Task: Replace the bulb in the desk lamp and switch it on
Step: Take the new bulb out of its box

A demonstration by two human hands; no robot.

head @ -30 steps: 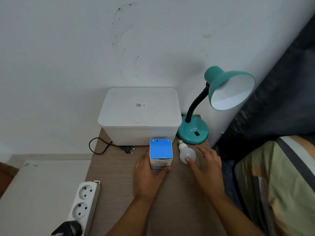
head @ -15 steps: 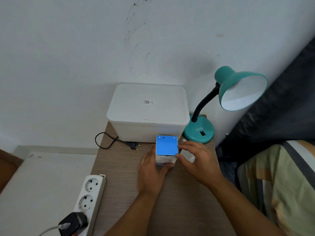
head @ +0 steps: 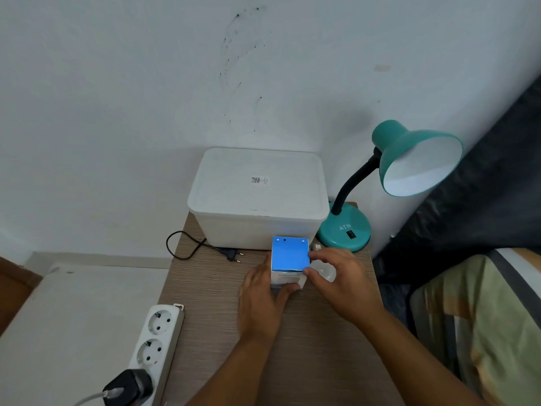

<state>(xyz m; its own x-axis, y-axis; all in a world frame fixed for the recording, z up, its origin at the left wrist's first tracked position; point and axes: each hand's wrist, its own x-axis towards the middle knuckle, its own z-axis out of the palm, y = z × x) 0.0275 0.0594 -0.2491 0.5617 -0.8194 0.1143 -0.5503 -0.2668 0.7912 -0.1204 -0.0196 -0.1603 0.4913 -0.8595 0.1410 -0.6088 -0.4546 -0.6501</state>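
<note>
Left hand (head: 263, 300): my fingers wrap the box (head: 289, 259) — upright on the desk (head: 205, 288).
Right hand (head: 336, 276): pinching the box's right edge — bulb (head: 323, 269) beneath.

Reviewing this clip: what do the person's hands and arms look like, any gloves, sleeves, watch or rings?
Both are bare. The left hand and the right hand wear no gloves, and no ring shows on the fingers that are in view. Both forearms are uncovered to the bottom edge of the picture: no sleeve, watch or wristband shows. No markings or cables on either.
</note>
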